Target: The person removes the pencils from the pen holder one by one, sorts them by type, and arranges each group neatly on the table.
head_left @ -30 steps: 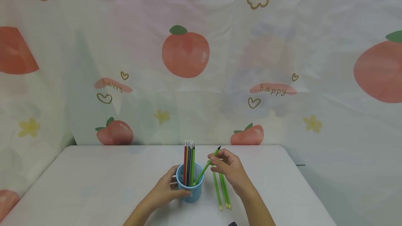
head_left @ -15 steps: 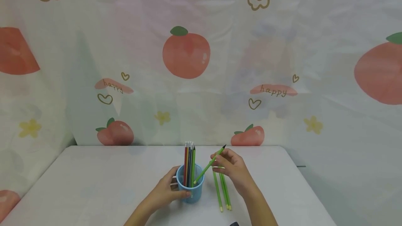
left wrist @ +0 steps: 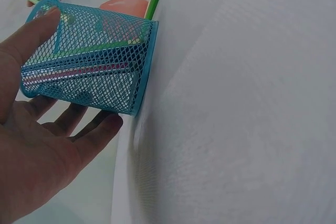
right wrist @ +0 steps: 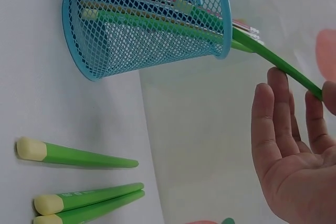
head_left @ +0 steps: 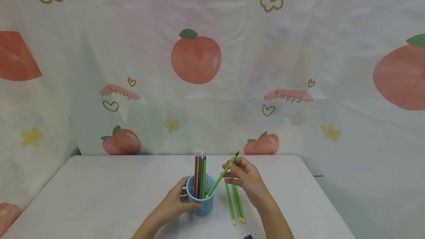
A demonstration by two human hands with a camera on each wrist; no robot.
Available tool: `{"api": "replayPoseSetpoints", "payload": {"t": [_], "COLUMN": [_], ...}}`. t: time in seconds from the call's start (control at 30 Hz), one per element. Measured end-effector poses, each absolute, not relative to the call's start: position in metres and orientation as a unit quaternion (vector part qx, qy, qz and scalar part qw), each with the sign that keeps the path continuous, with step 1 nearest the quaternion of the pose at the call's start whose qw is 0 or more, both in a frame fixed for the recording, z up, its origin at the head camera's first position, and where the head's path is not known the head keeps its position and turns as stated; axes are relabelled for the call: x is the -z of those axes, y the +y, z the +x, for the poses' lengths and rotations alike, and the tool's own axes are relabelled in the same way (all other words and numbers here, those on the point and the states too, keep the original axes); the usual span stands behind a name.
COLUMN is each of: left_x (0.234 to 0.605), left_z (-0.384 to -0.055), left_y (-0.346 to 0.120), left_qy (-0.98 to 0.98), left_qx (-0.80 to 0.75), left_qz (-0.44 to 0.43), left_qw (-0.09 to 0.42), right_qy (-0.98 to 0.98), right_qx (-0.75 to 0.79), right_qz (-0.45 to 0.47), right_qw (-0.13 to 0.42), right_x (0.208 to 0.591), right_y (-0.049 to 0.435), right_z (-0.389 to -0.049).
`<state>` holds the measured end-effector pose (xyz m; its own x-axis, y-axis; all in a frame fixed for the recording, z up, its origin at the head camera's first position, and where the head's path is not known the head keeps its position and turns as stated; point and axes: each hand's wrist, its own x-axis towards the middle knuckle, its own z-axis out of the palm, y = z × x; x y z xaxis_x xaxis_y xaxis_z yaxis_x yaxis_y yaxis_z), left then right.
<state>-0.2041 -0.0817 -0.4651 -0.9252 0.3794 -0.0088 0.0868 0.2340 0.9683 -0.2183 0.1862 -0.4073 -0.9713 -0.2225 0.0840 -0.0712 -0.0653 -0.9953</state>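
My left hand grips the blue mesh pencil cup from its left side, thumb across the front near the rim. Several pencils stand in the cup, among them one green pencil with its dark point up. Between thumb and fingers my right hand pinches another green pencil, slanted, dark point up. Its pale eraser end is inside the cup, below the rim, as the right wrist view shows. In the left wrist view, my left fingers curl under the cup's mesh wall.
Three green pencils lie on the white table to the right of the cup, pale eraser ends toward me. A small dark object shows at the bottom edge. Behind the table hangs a fruit-printed cloth.
My right hand has shifted slightly right, and the green pencil it pinches leans more. The pencil's eraser end sits a little lower in the cup. My left hand keeps its grip.
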Motion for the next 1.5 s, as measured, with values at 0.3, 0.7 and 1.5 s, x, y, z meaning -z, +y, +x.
{"api": "replayPoseSetpoints", "payload": {"t": [0.3, 0.7, 1.5], "left_x": [0.467, 0.467, 0.467], "left_z": [-0.205, -0.205, -0.204], "left_y": [-0.083, -0.082, -0.081], "left_qy": [0.772, 0.774, 0.776], "left_qx": [-0.603, -0.601, -0.599], "left_qz": [0.159, 0.156, 0.153], "left_qw": [0.121, 0.124, 0.122], "right_qy": [0.664, 0.631, 0.622], "right_qx": [0.739, 0.771, 0.782], "right_qz": [-0.106, -0.077, -0.034], "right_qw": [0.049, 0.036, 0.014], "right_x": [0.405, 0.399, 0.403], "right_y": [0.191, 0.199, 0.213], "right_z": [-0.219, -0.217, -0.223]}}
